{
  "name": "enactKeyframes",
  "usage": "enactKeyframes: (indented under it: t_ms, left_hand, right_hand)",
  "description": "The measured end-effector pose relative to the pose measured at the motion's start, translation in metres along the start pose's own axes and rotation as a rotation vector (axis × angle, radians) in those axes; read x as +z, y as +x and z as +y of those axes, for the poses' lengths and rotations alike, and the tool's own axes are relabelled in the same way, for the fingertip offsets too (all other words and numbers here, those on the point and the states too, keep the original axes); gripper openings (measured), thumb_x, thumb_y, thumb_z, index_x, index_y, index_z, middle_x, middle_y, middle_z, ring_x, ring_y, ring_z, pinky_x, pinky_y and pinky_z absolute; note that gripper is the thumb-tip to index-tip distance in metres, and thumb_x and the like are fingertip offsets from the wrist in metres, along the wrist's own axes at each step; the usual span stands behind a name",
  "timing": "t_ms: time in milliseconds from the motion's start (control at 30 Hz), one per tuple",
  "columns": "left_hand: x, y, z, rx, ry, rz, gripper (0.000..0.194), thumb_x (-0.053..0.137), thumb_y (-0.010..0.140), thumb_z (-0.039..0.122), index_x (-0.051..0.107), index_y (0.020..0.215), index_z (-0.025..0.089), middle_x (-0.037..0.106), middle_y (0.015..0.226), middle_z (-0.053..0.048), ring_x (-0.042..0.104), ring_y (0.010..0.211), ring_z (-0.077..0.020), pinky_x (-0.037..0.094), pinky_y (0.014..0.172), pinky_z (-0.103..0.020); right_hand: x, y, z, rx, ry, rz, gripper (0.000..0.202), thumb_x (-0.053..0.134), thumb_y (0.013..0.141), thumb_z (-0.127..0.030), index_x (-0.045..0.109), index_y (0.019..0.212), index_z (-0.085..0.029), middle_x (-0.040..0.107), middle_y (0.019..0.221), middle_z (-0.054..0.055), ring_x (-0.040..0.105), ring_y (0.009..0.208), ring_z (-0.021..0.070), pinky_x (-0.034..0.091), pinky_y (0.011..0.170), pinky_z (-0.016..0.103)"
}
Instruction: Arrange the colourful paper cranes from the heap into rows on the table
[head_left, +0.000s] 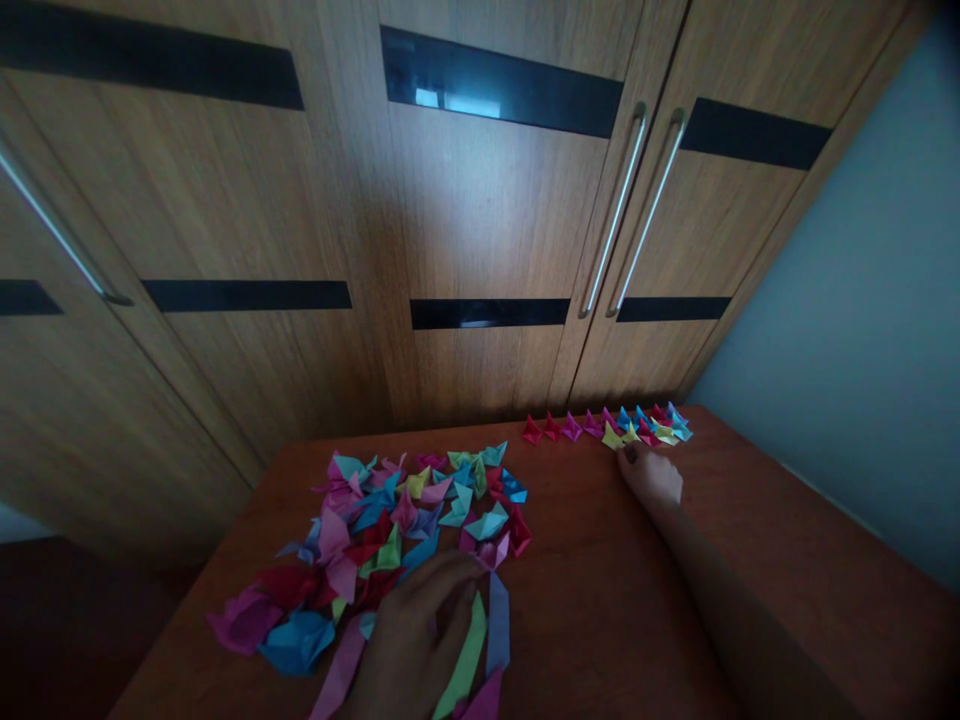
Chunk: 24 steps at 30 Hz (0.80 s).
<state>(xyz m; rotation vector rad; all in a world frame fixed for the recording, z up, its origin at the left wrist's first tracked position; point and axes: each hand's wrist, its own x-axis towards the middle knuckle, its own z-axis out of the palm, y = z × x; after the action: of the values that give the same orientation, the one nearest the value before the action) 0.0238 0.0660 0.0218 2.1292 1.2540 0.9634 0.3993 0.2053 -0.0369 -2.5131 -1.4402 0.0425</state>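
My right hand (651,475) reaches to the far right of the table, its fingers pinched at a yellow folded-paper boat (611,437). That boat stands at the near side of a row of small paper boats, among them a red one (532,430) and a magenta one (572,427). At the lower middle, my left hand (420,630) is bent over a loose pile of coloured paper boats. Its thumb and forefinger come close together beside a pink boat (491,552); whatever they hold is hidden. Long folded strips, one green (466,655) and one lavender (498,620), lie beside this hand.
The reddish-brown wooden table (577,600) backs onto a wooden wardrobe (487,220) with black bands and metal handles (619,210). A pale wall (862,350) rises on the right. Larger blue (298,640) and magenta (246,620) paper pieces lie at the pile's left.
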Motion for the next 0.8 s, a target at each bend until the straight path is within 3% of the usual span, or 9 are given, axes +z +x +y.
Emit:
enactKeyframes:
  t_ms: [367, 633, 800]
  left_hand:
    - [-0.002, -0.001, 0.003, 0.007, -0.010, 0.012, 0.025, 0.048, 0.088, 0.014, 0.064, 0.101, 0.028, 0.069, 0.101, -0.002, 0.065, 0.094, -0.0160, 0.052, 0.081, -0.025]
    - [-0.002, 0.001, 0.003, 0.006, -0.036, -0.013, 0.025, 0.047, 0.088, 0.013, 0.063, 0.101, 0.027, 0.068, 0.101, -0.002, 0.064, 0.093, -0.0158, 0.051, 0.080, -0.025]
    - [-0.001, 0.001, 0.003, -0.017, -0.044, -0.031, 0.025, 0.046, 0.089, 0.014, 0.064, 0.101, 0.027, 0.068, 0.099, -0.003, 0.065, 0.091, -0.0166, 0.051, 0.080, -0.026]
  right_hand:
    - [-0.006, -0.005, 0.016, 0.035, 0.003, -0.004, 0.033, 0.044, 0.088, -0.044, 0.066, 0.102, -0.025, 0.068, 0.095, 0.011, 0.064, 0.088, 0.0277, 0.046, 0.071, 0.034]
    - [-0.003, 0.003, 0.021, 0.136, 0.040, 0.044, 0.043, 0.040, 0.087, -0.055, 0.062, 0.105, -0.023, 0.067, 0.096, 0.013, 0.064, 0.089, 0.0292, 0.048, 0.072, 0.037]
    - [-0.001, 0.009, 0.022, 0.129, 0.025, 0.012, 0.041, 0.039, 0.088, -0.050, 0.061, 0.109, -0.022, 0.066, 0.097, 0.015, 0.063, 0.092, 0.0309, 0.047, 0.072, 0.038]
